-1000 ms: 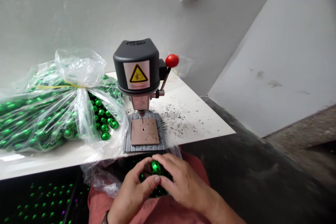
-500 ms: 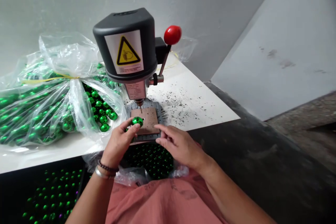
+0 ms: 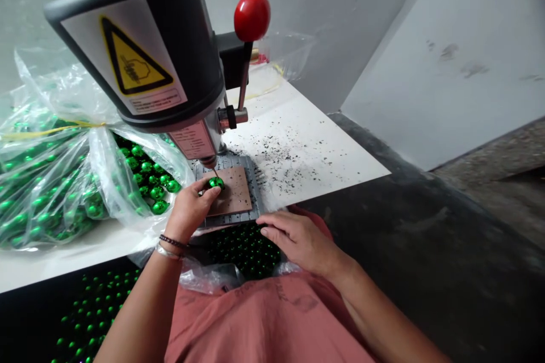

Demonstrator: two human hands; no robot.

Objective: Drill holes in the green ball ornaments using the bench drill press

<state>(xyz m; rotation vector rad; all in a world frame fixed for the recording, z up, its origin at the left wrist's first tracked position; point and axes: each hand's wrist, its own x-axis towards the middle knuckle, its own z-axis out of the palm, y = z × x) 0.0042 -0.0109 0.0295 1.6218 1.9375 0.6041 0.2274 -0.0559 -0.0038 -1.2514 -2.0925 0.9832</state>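
Between the thumb and fingers of my left hand (image 3: 191,204) is a shiny green ball (image 3: 217,183). It sits right under the thin bit (image 3: 215,172) of a small bench drill press (image 3: 200,96); whether bit and ball touch, I cannot tell. Below lies a brown wooden board (image 3: 236,190) on the press's grey slotted base (image 3: 255,181). My right hand (image 3: 302,238) hovers by the front right corner of that base, holding nothing, its index finger and thumb stretched out and slightly apart. The press's lever ends in a red knob (image 3: 252,17), with neither hand on it.
A clear plastic bag (image 3: 110,164) full of green balls lies left of the press, tied with yellow string. Dark shavings (image 3: 281,153) litter the white tabletop (image 3: 332,164). More green balls (image 3: 247,249) fill a container at my lap, and others (image 3: 89,312) lie lower left.
My left hand has brought the green ball up under the drill bit. My right hand has drawn back from the board toward the base's front corner. The view has shifted closer to the press.
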